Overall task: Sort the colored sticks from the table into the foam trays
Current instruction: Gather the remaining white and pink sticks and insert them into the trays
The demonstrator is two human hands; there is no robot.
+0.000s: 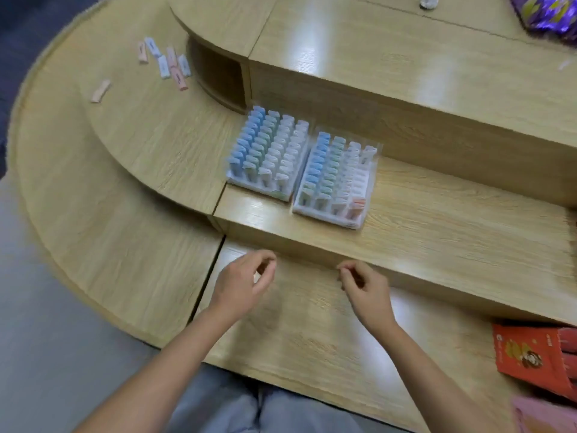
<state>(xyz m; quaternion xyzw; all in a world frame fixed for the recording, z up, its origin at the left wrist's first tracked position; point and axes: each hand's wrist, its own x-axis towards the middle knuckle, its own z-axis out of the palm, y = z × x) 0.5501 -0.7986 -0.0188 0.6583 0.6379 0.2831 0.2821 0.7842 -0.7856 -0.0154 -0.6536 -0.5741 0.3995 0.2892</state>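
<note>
Trays (pixel 335 210) side by side; loose sticks (pixel 165 62) far left.

office | tiered curved wood-laminate desk (pixel 125 232) | grey floor (pixel 46 354)

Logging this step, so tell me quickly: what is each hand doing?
Left hand: fingers loosely curled, apparently holding nothing.
Right hand: same, curled, apparently empty.

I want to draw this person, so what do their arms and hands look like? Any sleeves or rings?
Both forearms are bare right up to the bottom edge of the picture, so no sleeves show. The left hand and the right hand wear no gloves, and I see no watch, bracelet or ring, though the picture is a bit blurry. Below the arms, grey-blue trousers show.
</note>
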